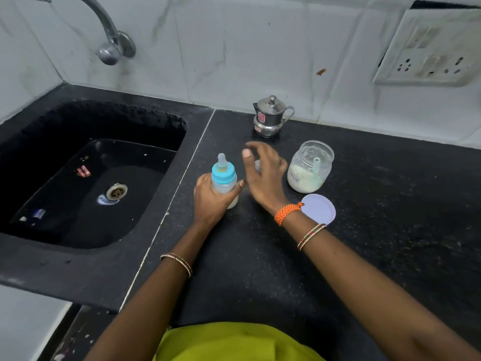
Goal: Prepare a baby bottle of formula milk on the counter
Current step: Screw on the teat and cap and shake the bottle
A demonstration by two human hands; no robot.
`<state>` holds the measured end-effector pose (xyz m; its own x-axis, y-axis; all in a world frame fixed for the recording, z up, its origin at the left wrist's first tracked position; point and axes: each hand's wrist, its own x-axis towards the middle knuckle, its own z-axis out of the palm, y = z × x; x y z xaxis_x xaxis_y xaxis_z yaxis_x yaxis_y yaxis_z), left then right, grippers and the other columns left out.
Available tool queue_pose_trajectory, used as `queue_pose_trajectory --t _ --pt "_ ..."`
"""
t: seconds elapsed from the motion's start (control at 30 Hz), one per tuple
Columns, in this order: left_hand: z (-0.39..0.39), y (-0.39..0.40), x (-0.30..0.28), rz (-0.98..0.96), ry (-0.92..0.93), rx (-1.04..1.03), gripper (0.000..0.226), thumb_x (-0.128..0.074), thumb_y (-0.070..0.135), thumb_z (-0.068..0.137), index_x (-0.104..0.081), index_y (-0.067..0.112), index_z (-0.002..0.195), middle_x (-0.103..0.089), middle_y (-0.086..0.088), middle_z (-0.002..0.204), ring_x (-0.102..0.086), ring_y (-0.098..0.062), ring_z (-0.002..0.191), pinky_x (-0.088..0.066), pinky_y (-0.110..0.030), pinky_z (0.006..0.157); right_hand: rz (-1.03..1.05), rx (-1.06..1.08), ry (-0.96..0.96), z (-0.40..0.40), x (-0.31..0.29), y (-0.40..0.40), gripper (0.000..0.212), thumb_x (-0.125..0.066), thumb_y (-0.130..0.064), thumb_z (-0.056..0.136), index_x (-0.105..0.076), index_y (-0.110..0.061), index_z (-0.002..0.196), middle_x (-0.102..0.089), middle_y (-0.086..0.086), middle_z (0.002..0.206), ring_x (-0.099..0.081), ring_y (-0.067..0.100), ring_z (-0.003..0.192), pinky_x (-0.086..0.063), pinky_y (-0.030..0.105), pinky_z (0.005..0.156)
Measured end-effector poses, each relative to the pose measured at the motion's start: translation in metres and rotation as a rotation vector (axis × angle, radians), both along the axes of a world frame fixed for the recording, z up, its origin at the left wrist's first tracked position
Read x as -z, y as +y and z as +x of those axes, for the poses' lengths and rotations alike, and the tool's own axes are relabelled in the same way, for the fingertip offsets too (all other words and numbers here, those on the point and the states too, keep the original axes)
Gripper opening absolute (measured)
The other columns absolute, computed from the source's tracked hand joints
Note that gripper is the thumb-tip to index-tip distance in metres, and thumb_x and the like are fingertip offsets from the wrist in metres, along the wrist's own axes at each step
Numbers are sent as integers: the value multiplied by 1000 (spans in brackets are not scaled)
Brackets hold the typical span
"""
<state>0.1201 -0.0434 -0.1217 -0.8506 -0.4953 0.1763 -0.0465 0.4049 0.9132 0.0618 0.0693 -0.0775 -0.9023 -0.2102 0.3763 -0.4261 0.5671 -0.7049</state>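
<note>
Nearest to the viewer, a pale lid (319,209) is seen lying flat on the black counter (364,230), just beside the right wrist. A little further, the bottle (224,182) is held upright on the counter by the left hand (212,198), near the edge of the sink (86,175); the fingers and thumb are curled round its lower body. A blue collar and a teat are already fitted on it, and whitish liquid seems to be inside.

The right hand (263,173) is raised just beside the bottle, with the fingers spread apart and nothing held. A small pale object is partly hidden behind it; it cannot be told what it is. To the right, the open jar (311,168) with powder and a scoop is standing. Furthest, a steel pot (270,117) is placed by the wall.

The filling seems finished, so the closing step is judged to be in hand. Next, probably a cap must be fitted, or the bottle shaken; a firm grip is needed.
</note>
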Motion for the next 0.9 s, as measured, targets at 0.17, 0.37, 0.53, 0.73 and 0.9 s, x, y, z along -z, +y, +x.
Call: queue_pose_trajectory --t 0.17,0.37,0.53,0.73,0.9 --pt "2 2 0 -50 -44 -8 48 -68 63 61 -57 21 82 -54 14 82 -58 -19 93 -50 -45 87 347 -82 -107 -20 21 24 42 -56 -21 90 -41 -9 128 -49 14 128 -52 31 114 -44 43 94" --pt "1 0 -1 5 -44 72 52 -68 54 64 -62 12 94 -70 -4 90 -66 -26 89 -48 -50 90 -137 -15 181 7 -17 3 36 -62 -25 82 -49 -13 113 -58 4 108 -57 19 96 -48 49 84" --pt "2 -1 0 42 -33 97 35 -73 36 71 -61 15 96 -71 -1 86 -68 -20 84 -50 -51 88 -192 -84 313 24 -38 -15 35 -70 -15 74 -59 -8 106 -63 2 106 -57 13 98 -43 49 89" --pt "-1 -3 5 15 -26 106 36 -70 45 72 -60 21 97 -71 5 87 -67 -14 86 -50 -49 88 -223 -150 410 22 -43 -15 30 -62 -23 75 -58 -13 103 -63 1 105 -55 9 99 -36 42 90" --pt "-6 -5 8 -119 -35 116 34 -53 48 74 -60 24 96 -69 5 84 -65 -11 83 -50 -46 84 1 -253 319 22 -21 -17 27 -68 -19 74 -66 -12 100 -65 2 106 -59 17 100 -35 49 91"
